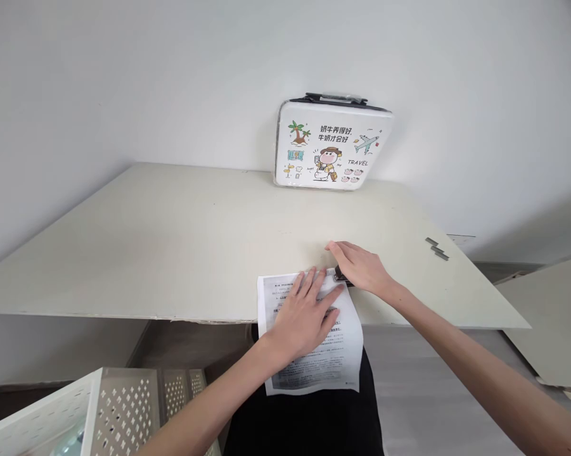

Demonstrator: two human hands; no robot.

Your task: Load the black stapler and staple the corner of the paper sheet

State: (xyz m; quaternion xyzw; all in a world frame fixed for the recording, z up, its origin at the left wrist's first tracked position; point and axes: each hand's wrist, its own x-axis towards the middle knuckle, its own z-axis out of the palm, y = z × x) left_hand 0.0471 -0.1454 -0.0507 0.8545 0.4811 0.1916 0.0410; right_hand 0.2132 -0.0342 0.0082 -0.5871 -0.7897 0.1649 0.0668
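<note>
A printed sheet of paper [314,367] lies over the table's front edge, its lower part hanging above my lap. My left hand [300,313] rests flat on it with the fingers spread. At the sheet's upper right corner, my right hand [361,267] is wrapped over a dark stapler [341,276]. Only the stapler's front end shows, with the paper's corner at its jaw; the rest is hidden under the palm. Whether one sheet or a few lie together cannot be made out. Several staple strips [438,252] lie on the table to the right.
A white case [330,149] with cartoon prints and a black handle leans against the wall at the back of the pale table [171,240]. White perforated baskets [123,405] stand below at the lower left. Another pale board [551,316] is low on the right.
</note>
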